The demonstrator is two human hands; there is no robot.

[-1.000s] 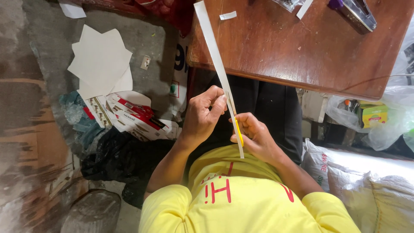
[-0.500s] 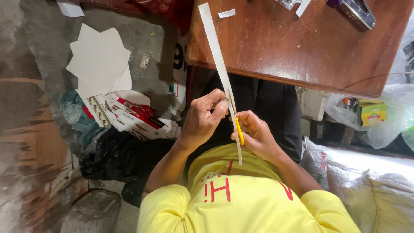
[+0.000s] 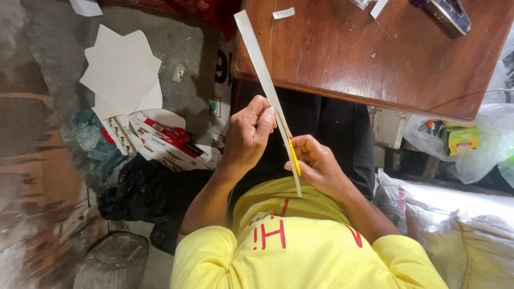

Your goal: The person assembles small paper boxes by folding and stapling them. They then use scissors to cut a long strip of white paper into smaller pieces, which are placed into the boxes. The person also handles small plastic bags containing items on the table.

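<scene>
On the floor, well to the left of the long white paper strip (image 3: pixel 262 69), loose white sheets (image 3: pixel 120 72) lie fanned above a heap of red-and-white cartons (image 3: pixel 155 140), with a black bag (image 3: pixel 142 195) below them. My left hand (image 3: pixel 247 136) sits just left of the strip, fingers closed and pinching its edge about halfway down. The strip itself runs slantwise from the near corner of the brown wooden table (image 3: pixel 375 59) down to my yellow shirt (image 3: pixel 300 249), tilted, its upper end lying over the table's edge. Just right of the strip, my right hand (image 3: pixel 317 163) is curled shut around a yellow-handled cutter (image 3: pixel 294 156), pressed flat against the strip's lower part; I cannot tell whether the blade is through the paper. Both hands work close together, the strip between them. Farther right of the strip, a clear plastic bag (image 3: pixel 471 142) holding a green box hangs below the table, and white woven sacks (image 3: pixel 460 225) are stacked beside my arm.
</scene>
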